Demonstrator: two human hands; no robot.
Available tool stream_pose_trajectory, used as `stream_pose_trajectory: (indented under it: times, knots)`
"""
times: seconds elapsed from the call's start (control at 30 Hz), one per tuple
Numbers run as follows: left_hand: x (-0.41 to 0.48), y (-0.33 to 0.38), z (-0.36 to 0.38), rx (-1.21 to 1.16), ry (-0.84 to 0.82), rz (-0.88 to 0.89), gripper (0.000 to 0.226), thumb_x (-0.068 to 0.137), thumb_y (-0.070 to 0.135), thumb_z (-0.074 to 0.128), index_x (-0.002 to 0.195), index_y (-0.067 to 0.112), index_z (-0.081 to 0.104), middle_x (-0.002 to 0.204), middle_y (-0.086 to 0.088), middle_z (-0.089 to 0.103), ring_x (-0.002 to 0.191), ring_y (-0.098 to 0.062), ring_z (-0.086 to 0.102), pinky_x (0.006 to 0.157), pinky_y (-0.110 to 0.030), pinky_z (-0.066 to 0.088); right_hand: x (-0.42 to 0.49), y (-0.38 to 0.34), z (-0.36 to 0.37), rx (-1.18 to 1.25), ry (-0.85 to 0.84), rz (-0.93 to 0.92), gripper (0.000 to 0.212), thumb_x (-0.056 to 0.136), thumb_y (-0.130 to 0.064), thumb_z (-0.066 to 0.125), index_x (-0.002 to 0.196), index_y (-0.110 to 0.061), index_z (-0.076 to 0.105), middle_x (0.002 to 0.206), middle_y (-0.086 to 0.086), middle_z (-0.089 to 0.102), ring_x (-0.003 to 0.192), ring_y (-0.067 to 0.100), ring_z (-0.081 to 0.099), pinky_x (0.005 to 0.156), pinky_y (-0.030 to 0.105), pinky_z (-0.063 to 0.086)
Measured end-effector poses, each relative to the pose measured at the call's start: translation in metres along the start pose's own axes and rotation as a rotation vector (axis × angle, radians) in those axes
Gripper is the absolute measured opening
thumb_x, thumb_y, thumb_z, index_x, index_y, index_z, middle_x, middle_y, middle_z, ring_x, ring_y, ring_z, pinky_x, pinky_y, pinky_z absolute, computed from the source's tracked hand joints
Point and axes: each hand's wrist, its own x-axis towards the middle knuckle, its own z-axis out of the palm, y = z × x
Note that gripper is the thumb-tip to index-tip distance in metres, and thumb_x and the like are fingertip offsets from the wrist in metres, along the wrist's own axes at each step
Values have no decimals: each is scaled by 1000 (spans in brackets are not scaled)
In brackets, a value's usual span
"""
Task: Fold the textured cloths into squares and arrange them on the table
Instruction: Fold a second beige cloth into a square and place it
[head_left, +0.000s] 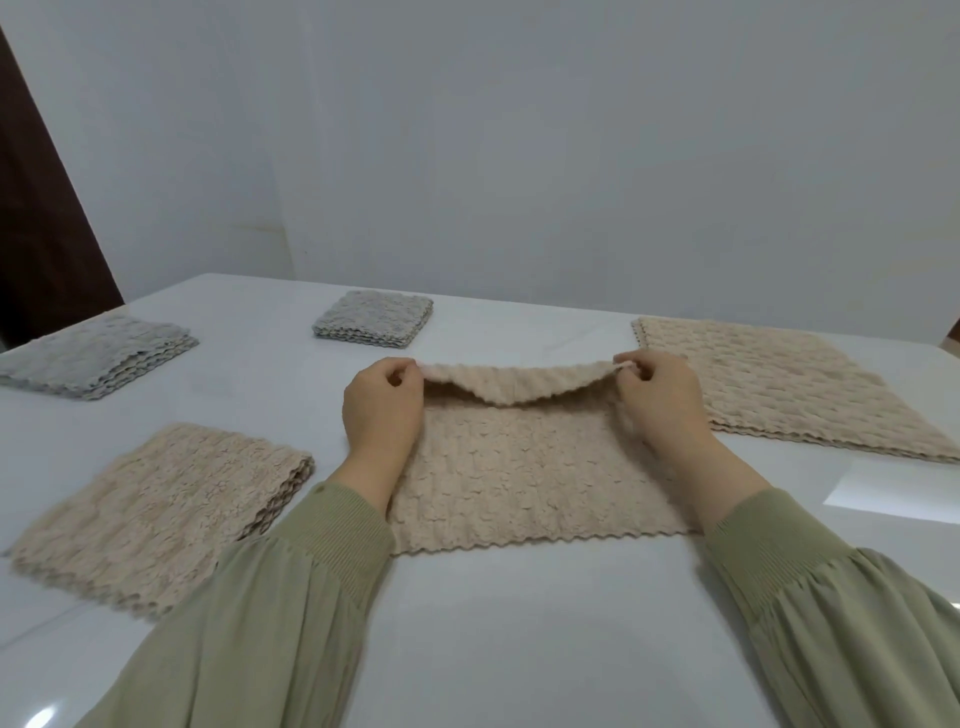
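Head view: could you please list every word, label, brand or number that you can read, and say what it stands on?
None can be read: the held cloth, the beige stacks, the grey stacks, the table, the wall and the sleeves bear no text.

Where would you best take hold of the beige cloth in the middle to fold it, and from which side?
Take the cloth at its two far corners, reaching from the near side. The left hand and right hand pinch there; the far edge sags between them, while the near edge lies flat.
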Motion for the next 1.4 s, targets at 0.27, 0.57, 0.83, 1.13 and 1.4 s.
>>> stream_pose_trajectory:
  times: [0.27, 0.57, 0.83, 1.13, 1.4]
  knots:
    - [-22, 8, -19, -108, 30, 27, 29, 82, 19, 45, 71, -1, 62, 70, -22, 56, 59, -16, 37, 58, -30, 31, -25, -12, -17, 78, 302, -109, 34, 86, -14, 43, 55, -13, 30, 53, 0, 28, 57, 17, 28, 53, 30, 21]
    - [-55, 5, -51, 551, -266, 156, 20, 90, 19, 52, 95, 15, 71, 100, -4, 63, 92, -20, 55, 70, -29, 43, -69, 6, -46, -327, -32, -40, 25, 90, -22, 44, 95, -11, 67, 101, 10, 58, 98, 30, 52, 83, 37, 43]
    - [-63, 0, -61, 728, -385, 244, 40, 92, 29, 49, 131, 20, 49, 126, -5, 48, 118, -24, 41, 94, -36, 39, -104, 17, -65, -410, -322, -102, 42, 95, -24, 45, 135, -11, 45, 136, 8, 47, 124, 25, 40, 103, 33, 31]
    - [-50, -3, -55, 605, -315, 190, 27, 87, 28, 62, 113, 23, 64, 106, -2, 63, 103, -21, 55, 84, -34, 45, -81, 27, -58, -423, -178, -127, 30, 85, -14, 61, 115, -11, 63, 105, 6, 64, 105, 24, 54, 87, 32, 40]
    - [-54, 3, -56, 553, -239, 259, 17, 87, 14, 57, 98, 19, 70, 94, 0, 67, 88, -21, 61, 75, -28, 42, -80, 27, -58, -402, -92, -98, 16, 86, -9, 58, 95, -12, 70, 97, 5, 66, 93, 22, 56, 76, 28, 39]
